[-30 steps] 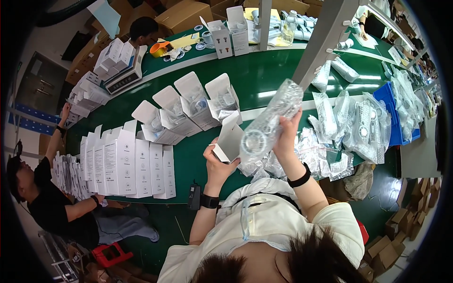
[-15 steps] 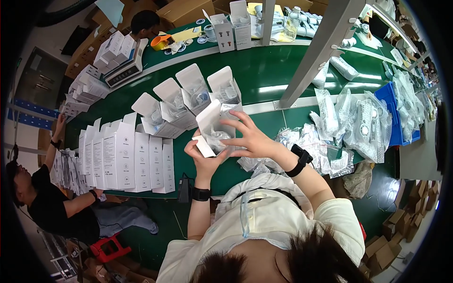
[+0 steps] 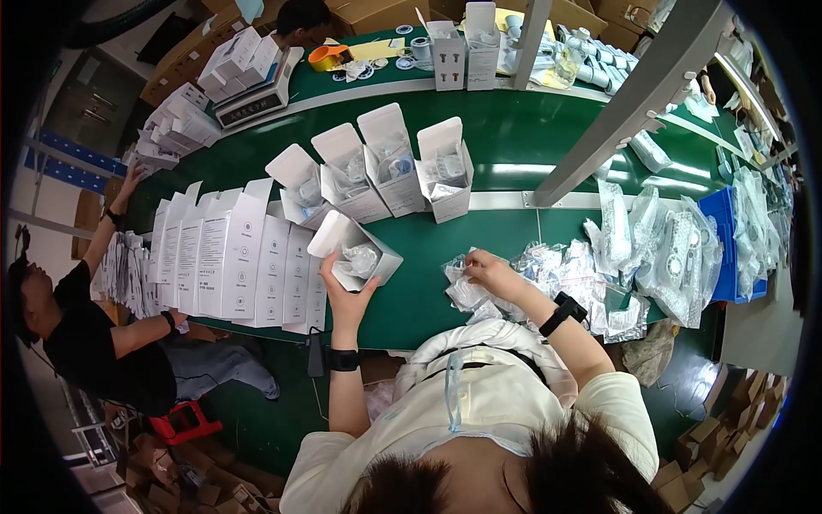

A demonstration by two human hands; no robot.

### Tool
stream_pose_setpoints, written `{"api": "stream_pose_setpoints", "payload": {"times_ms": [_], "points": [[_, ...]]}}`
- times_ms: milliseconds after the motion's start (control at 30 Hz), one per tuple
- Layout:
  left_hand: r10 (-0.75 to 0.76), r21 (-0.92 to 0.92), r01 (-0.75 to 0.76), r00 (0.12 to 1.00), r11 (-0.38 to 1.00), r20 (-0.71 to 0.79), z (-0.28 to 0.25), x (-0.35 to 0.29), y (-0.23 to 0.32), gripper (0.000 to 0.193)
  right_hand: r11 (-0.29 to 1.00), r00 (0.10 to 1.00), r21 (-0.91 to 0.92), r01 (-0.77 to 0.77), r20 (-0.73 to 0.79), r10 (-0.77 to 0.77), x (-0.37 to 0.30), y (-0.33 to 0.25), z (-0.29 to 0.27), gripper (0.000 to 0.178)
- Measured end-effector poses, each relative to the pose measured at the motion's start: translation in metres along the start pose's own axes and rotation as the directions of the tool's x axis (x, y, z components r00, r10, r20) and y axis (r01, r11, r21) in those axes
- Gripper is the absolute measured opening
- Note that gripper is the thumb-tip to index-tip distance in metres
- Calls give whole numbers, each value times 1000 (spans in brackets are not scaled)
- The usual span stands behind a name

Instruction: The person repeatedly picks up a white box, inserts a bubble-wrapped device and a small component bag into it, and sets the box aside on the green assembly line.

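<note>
My left hand (image 3: 344, 295) grips an open white box (image 3: 387, 257) by its near side, thumb and fingers spread round it. Inside the tilted box lies a part in clear plastic wrap (image 3: 360, 259). To its right, my right hand (image 3: 495, 276) is closed at the edge of a pile of small clear plastic bags (image 3: 548, 272), its fingertips pinching a clear bag (image 3: 462, 289). Just beyond the held box stand several open white boxes (image 3: 351, 201) with wrapped parts inside, their lids up.
Tall white boxes (image 3: 224, 257) stand in a row at the left. Bubble-wrapped parts (image 3: 676, 248) lie right, beside a blue bin (image 3: 717, 206). A metal post (image 3: 629, 103) rises from the table. A person in black (image 3: 103, 343) sits left; another person's head (image 3: 301, 17) shows at the back.
My right hand has left the box and moved right to the bag pile, its fingers closing. My left hand has shifted left with the box. The view has turned slightly.
</note>
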State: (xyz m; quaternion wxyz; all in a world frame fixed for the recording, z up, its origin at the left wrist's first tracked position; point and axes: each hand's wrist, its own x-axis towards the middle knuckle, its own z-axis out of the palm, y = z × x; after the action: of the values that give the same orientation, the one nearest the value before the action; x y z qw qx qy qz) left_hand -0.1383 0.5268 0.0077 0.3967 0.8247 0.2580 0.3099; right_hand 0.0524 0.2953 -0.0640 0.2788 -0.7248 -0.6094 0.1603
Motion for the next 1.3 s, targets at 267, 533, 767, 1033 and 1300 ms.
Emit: {"api": "stream_pose_setpoints", "payload": {"times_ms": [267, 533, 767, 1033, 1300], "points": [[76, 291, -77, 997, 954, 14, -11, 11, 34, 42, 962, 953, 274, -3, -291, 87, 29, -52, -64, 20], [-192, 155, 198, 980, 968, -58, -14, 31, 33, 19, 966, 987, 227, 122, -132, -93, 64, -89, -92, 24], [-181, -58, 175, 976, 983, -123, -17, 37, 6, 16, 807, 805, 209, 552, -388, -449, 133, -130, -113, 32], [-335, -314, 302, 941, 900, -55, -28, 36, -22, 12, 667, 669, -60, 742, 134, -731, 173, -135, -95, 20], [-328, -338, 299, 944, 892, -30, -22, 35, -19, 13, 684, 715, -213, 698, 161, -680, 162, -119, -55, 16]]}}
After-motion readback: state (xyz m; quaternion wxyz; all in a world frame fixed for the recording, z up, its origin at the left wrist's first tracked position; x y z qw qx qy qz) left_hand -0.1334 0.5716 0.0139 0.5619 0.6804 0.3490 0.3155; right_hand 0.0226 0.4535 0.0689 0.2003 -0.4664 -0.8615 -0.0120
